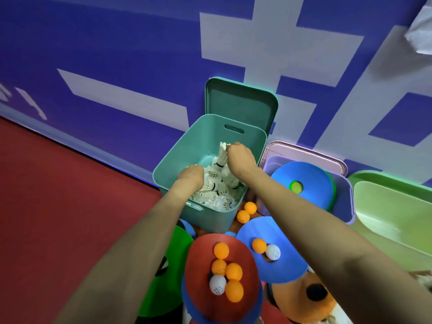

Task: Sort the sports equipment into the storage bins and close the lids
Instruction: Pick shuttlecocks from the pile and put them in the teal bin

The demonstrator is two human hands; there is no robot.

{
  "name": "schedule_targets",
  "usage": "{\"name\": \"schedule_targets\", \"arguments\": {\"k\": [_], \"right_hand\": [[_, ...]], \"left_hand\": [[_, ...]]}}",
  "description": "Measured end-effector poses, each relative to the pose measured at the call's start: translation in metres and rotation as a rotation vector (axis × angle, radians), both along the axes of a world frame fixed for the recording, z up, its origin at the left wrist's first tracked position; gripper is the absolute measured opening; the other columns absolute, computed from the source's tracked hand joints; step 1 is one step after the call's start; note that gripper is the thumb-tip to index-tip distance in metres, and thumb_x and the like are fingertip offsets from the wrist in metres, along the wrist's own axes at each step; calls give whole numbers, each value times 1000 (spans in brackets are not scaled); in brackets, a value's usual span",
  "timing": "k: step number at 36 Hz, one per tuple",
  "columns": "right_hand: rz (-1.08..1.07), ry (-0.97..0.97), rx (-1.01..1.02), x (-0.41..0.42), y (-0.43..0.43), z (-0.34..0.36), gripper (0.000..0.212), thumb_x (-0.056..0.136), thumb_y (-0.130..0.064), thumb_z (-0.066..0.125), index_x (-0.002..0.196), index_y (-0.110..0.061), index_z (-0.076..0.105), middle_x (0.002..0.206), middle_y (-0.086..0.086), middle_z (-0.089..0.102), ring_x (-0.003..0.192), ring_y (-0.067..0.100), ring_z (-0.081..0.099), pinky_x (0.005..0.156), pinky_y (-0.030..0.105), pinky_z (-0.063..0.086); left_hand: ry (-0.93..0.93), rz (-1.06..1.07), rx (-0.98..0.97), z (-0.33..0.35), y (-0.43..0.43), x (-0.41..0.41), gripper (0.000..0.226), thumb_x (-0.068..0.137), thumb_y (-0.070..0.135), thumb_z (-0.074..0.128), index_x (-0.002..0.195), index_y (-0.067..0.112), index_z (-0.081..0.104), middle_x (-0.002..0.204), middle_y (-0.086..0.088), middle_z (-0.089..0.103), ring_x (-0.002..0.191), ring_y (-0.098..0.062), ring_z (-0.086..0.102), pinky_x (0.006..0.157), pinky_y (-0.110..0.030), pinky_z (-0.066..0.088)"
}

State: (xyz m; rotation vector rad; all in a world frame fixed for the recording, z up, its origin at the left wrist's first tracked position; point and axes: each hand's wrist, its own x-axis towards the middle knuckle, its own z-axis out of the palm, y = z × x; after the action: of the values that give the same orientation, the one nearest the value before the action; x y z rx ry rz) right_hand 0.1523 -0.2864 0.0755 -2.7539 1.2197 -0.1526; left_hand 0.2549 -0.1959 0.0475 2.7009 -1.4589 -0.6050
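Two hands reach into the teal bin (pixel 175 157), which stands open with its lid (pixel 240 101) propped against the wall at 12 o'clock. The grip of the right hand (pixel 240 156) pinches a stack of shuttlecocks (pixel 222 156) at its top, above the loose shuttlecock pile (pixel 217 197) inside. The left hand (pixel 190 175), at 8 o'clock of the right, sinks into that pile; whether its grip holds anything cannot be told. A purple bin (pixel 348 199) carrying a blue disc (pixel 308 169) sits at 3 o'clock of the teal one. Orange balls (pixel 221 250) lie on a red disc (pixel 201 249) at 6.
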Motion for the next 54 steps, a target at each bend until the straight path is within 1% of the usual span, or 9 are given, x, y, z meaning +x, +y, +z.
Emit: {"name": "schedule_targets", "arguments": {"k": [5, 10, 16, 21, 32, 38, 43, 49, 54], "right_hand": [[47, 115, 106, -5, 11, -5, 41, 90, 1, 40, 131, -1, 42, 129, 19, 51, 117, 37, 51, 91, 39, 43], [-10, -6, 76, -42, 28, 0, 46, 90, -8, 48, 135, -4, 37, 134, 16, 46, 120, 35, 45, 91, 38, 42], [-32, -230, 67, -137, 58, 8, 29, 91, -20, 53, 117, -9, 61, 121, 9, 57, 115, 30, 51, 85, 36, 42], [-66, -381, 131, -230, 100, 1, 24, 86, -19, 60, 105, -5, 65, 107, 12, 64, 103, 31, 59, 84, 36, 44], [-337, -349, 212, -360, 168, -47, 21, 93, -20, 57, 112, -15, 63, 113, 4, 61, 107, 21, 54, 77, 20, 33], [-383, -267, 233, -375, 181, -69, 25, 88, -30, 62, 108, -16, 60, 114, 1, 56, 110, 19, 49, 82, 26, 37], [-322, -125, 201, -369, 187, -84, 28, 90, -30, 59, 113, -14, 61, 124, 3, 53, 120, 23, 42, 98, 31, 33], [-337, -138, 181, -364, 187, -98, 35, 81, -4, 56, 115, -10, 61, 120, 9, 58, 119, 30, 46, 100, 36, 31], [-349, -154, 231, -365, 183, -100, 33, 82, -15, 54, 114, -7, 53, 114, 9, 56, 111, 28, 47, 89, 29, 28]], "left_hand": [[-86, -27, 54, 18, 8, -13, 30, 88, 1, 46, 115, 6, 59, 124, -12, 58, 112, -31, 56, 83, -34, 44], [-199, -73, -86, 35, 24, -51, 29, 88, 11, 52, 116, 10, 60, 123, -12, 56, 116, -32, 54, 89, -37, 45], [-259, -178, -347, 45, 54, -121, 30, 92, 21, 48, 120, 17, 55, 123, -7, 54, 118, -28, 46, 95, -38, 35], [-121, -345, -425, 36, 82, -195, 27, 93, 29, 47, 119, 24, 53, 119, 0, 52, 117, -22, 44, 96, -34, 28], [124, -552, -357, -13, 127, -282, 27, 92, 36, 53, 114, 21, 60, 114, 0, 56, 110, -21, 49, 92, -31, 33], [128, -635, -523, -31, 145, -298, 26, 71, 45, 67, 71, 19, 63, 80, 4, 54, 80, -19, 56, 72, -31, 42], [11, -578, -344, -43, 154, -311, 51, 75, 67, 56, 73, 18, 71, 96, 1, 55, 107, -20, 46, 98, -33, 31], [24, -533, -219, -57, 155, -319, 34, 86, 51, 55, 94, 22, 70, 106, 1, 54, 115, -19, 41, 96, -30, 28], [207, -420, -316, -62, 155, -321, 12, 84, 32, 64, 80, 23, 71, 86, 7, 49, 99, -17, 51, 91, -29, 36]]}}
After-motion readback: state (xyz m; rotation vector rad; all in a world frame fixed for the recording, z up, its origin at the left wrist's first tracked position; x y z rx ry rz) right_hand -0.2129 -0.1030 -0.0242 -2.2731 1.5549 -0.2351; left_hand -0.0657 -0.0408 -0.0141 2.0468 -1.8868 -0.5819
